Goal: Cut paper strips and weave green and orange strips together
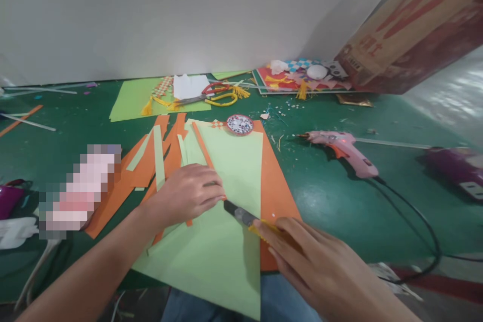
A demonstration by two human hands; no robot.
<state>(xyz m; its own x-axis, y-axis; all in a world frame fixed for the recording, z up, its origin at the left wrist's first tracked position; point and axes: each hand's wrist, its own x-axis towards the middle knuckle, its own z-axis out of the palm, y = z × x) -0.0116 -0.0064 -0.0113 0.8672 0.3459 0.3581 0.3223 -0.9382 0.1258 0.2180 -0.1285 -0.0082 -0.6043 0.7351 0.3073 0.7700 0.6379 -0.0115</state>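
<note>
My left hand (186, 193) lies with curled fingers pressed down on a thin orange paper strip (203, 145) that runs across a light green paper sheet (222, 211). My right hand (317, 261) grips a yellow utility knife (245, 217); its blade tip touches the green sheet just beside my left fingertips. The green sheet lies over an orange sheet (275, 186) on the green table. Cut orange and green strips (158, 156) are spread to the left of the sheet.
A pink glue gun (341, 147) with a black cord lies to the right. A round dish of beads (240, 124) sits at the sheet's far edge. Scissors (206, 94), yellow tassels and craft pieces lie at the back. A cardboard box (411, 30) stands at the back right.
</note>
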